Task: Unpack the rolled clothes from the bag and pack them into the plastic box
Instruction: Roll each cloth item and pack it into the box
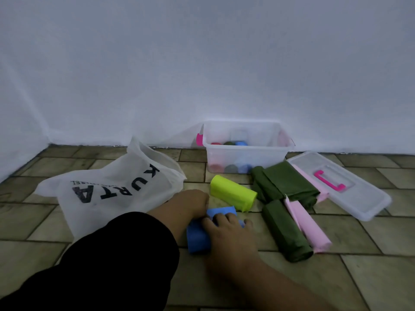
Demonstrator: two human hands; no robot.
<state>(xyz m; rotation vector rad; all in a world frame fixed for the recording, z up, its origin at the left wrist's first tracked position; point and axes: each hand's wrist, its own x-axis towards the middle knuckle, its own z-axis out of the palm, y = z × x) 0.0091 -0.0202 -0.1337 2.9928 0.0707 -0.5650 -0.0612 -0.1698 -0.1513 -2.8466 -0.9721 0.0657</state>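
Right hand (226, 227): nearest the camera, fingers curled down over the top of the blue roll (202, 234), which lies on the floor; it has the roll in a loose clasp, not lifted.
Left hand (193, 203): black sleeve, closed on the far end of the same roll, partly hidden; how tight it grips I cannot tell.
Step in hand: judged as firming up the blue roll before carrying it across.
Doing it well: press both ends evenly so the loose flap stays tucked, then lift with the seam held under the fingers so it does not unwind.
Waiting rolls: a yellow-green roll (233, 194) just beyond; a dark green roll (285, 232) and a pink roll (307, 227) side by side to the right; a looser green bundle (287, 182) behind them.
Bag (107, 194): white, slumped to the left, apparently empty.
Lid (341, 185): off, lying to the right.
Plastic box (247, 151): against the wall, farthest off, open, with red, grey and blue rolls standing at its left; room remains on the right side.
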